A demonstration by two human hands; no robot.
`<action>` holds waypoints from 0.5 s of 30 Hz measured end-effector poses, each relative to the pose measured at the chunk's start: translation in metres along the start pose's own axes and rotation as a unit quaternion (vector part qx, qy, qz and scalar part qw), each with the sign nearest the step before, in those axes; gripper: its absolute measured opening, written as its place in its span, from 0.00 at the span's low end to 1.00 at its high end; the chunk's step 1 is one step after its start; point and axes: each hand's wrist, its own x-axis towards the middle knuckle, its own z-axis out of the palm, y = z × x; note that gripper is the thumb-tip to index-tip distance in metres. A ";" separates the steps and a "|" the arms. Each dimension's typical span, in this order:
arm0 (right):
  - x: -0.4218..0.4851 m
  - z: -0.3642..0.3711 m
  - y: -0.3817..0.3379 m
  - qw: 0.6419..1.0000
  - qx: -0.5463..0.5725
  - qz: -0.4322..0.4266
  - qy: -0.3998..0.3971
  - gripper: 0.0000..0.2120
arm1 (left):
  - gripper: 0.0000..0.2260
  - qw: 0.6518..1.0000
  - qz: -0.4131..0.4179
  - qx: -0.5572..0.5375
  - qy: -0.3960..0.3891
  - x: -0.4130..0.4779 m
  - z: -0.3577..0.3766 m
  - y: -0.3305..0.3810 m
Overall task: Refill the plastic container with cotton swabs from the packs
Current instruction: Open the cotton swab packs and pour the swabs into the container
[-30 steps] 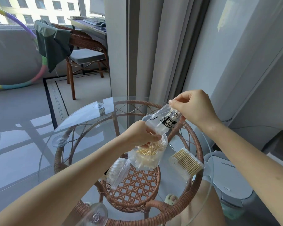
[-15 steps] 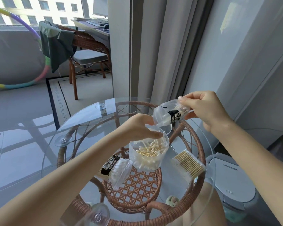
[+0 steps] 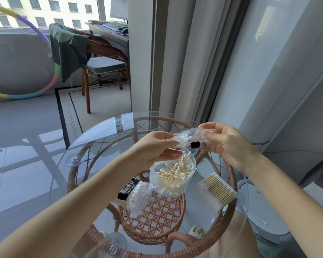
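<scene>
Since half a second ago, both hands have drawn closer together above the container, and the nearly empty bag now lies flatter between them, with some swabs tipping out over the rim.

Nearest, a sealed pack (image 3: 133,197) with a black label lies on the glass table (image 3: 93,138) just left of the plastic container (image 3: 172,176), partly over the wicker frame seen through the glass. A second pack (image 3: 217,191), its sticks side by side, lies just right of the container.

The container stands on the glass, about half full of cotton swabs (image 3: 175,171) (its lower wall is cloudy, so the depth is hard to judge).

Above it, the left hand (image 3: 157,149) pinches one end of the open bag (image 3: 189,139), and the right hand (image 3: 227,144) pinches the other; the right fingertips are partly hidden behind crumpled plastic.

Beyond stand curtains (image 3: 185,53) and a wicker chair (image 3: 103,54).
</scene>
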 end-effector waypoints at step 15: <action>-0.001 0.004 0.020 0.989 -0.073 -0.108 0.071 0.08 | 0.08 0.983 -0.090 -0.150 -0.062 0.003 0.004 0.009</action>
